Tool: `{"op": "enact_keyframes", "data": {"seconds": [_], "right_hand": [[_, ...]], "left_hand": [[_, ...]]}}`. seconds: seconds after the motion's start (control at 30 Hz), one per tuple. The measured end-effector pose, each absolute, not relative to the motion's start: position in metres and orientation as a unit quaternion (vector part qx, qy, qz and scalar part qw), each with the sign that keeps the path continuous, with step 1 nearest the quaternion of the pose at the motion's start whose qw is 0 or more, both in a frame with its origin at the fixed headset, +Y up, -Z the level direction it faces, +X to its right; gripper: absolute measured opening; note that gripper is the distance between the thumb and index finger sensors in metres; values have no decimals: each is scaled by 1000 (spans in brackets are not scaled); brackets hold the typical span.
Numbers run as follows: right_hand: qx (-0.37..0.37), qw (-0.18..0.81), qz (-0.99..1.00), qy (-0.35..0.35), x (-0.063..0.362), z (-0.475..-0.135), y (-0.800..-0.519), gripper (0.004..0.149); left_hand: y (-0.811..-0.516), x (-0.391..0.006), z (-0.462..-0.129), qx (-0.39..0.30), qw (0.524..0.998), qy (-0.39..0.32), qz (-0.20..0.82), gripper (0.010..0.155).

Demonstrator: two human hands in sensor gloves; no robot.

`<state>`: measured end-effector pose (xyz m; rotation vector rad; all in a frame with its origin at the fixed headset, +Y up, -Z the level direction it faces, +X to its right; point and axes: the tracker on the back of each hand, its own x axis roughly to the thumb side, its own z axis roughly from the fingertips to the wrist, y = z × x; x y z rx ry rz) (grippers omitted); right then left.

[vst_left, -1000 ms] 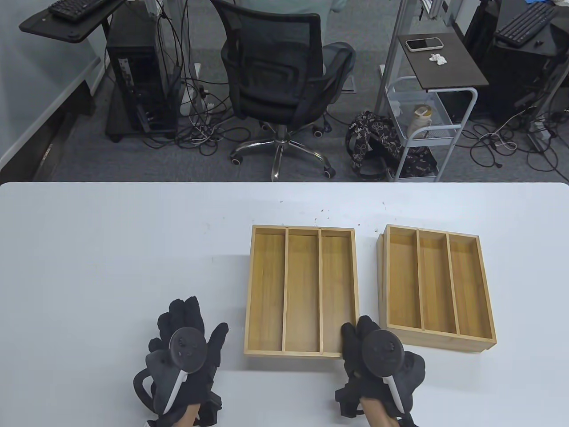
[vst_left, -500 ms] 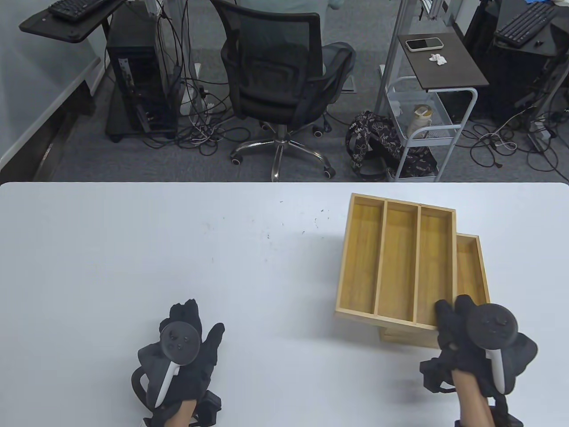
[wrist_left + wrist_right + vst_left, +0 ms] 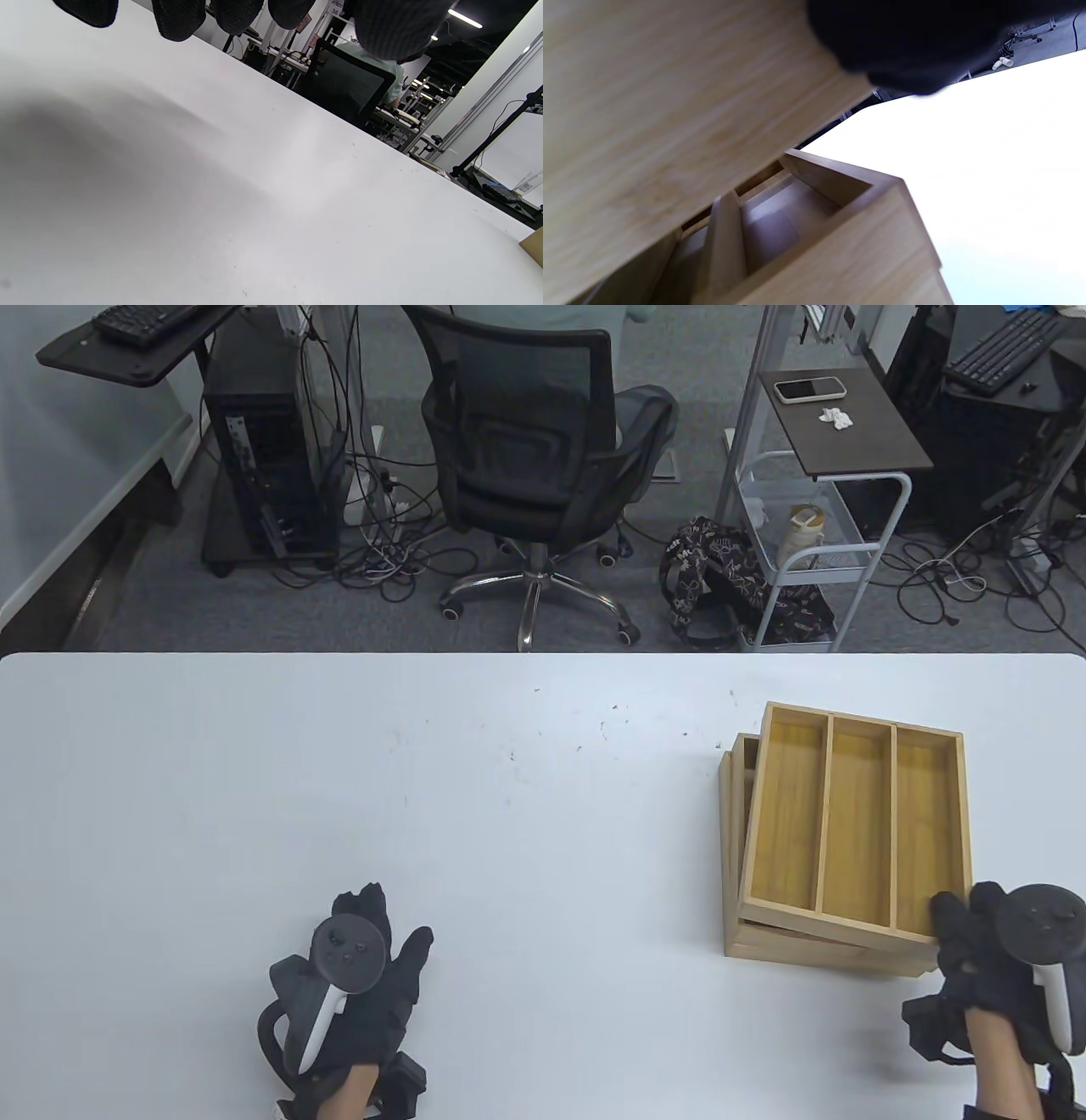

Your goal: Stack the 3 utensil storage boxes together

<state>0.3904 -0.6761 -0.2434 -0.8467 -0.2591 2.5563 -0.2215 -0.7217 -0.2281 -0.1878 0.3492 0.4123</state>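
Honey-tan wood-grain boxes (image 3: 857,823); white table (image 3: 339,780); black gloved hands (image 3: 356,984).

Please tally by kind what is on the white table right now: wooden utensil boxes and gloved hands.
Wooden utensil boxes: 3, namely the top box gripped at its near right corner by the right hand, over the two stacked boxes.
Gloved hands: 2, counting the left hand, which holds nothing.
Total: 5

bright even light; right wrist view blurred, table (image 3: 988,169) glaring white.
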Motion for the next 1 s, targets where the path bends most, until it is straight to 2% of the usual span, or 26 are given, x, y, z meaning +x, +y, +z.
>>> {"op": "enact_keyframes", "data": {"seconds": [0.37,0.43,0.5,0.7,1.0], "right_hand": [[-315,205,924,-64,392,-256,-701,42],[-323,200,922,-77,391,-255,-700,43],[-323,169,929,-62,389,-255,-695,45],[-314,116,935,-115,373,-244,-671,64],[-197,130,955,-180,288,-233,-633,69]], "left_hand": [[-724,-223,-229,-104,957,182,201,80],[-724,-224,-229,-107,956,183,202,80],[-724,-223,-229,-108,956,184,201,80],[-721,-222,-228,-105,958,179,199,80],[-716,-208,-223,-99,964,156,193,80]]}}
